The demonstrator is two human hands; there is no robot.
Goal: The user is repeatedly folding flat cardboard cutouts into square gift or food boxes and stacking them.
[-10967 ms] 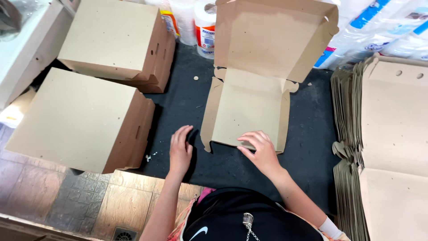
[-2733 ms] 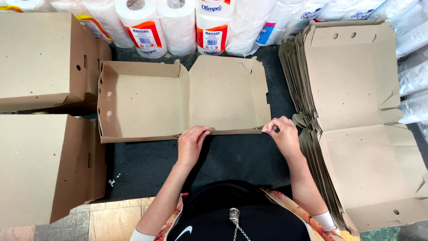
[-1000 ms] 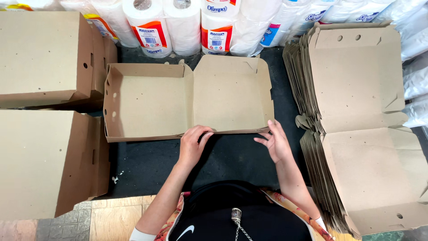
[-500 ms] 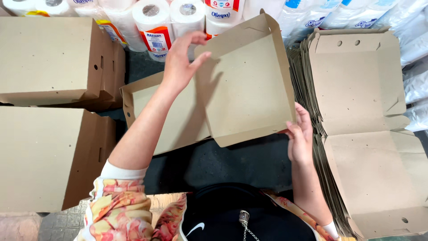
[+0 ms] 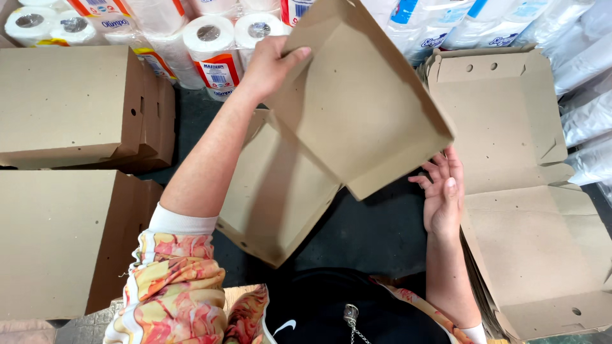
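The left hand grips the far edge of the raised box. The right hand hovers open, fingers spread, just beside its right corner, above the stack of flat boxes.

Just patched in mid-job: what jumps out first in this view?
The open cardboard box lifted mid-frame, its lid gripped at the top edge by the left hand, while the right hand hovers open by its lower right corner. Flat box blanks are stacked right, closed boxes left, paper rolls behind.
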